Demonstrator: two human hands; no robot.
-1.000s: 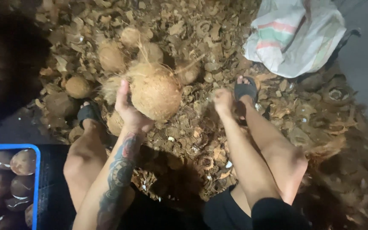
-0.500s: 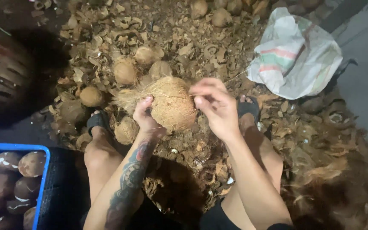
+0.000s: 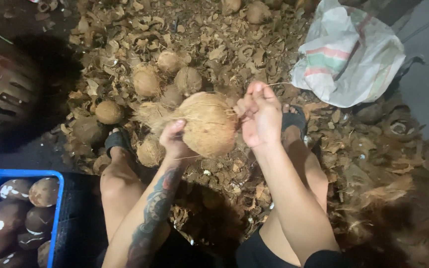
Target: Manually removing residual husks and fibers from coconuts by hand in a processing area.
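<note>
Seen from the head camera, a fibrous brown coconut [image 3: 208, 124] is held up between the knees, above a floor littered with husk scraps [image 3: 209, 44]; its long axis runs roughly left to right, with the frayed tuft pointing left and the blunter end towards the right hand. It is cupped from below by the left hand [image 3: 176, 140], fingers curled against its underside and thumb laid on its near face, while the right hand [image 3: 260, 115] is closed narrowly on thin fibres at its right end. More husked coconuts [image 3: 147, 82] are scattered just beyond it, peeled dark ones are gathered in a blue crate [image 3: 58, 198] at the lower left, and a striped woven sack [image 3: 348, 54] is spread at the upper right.
</note>
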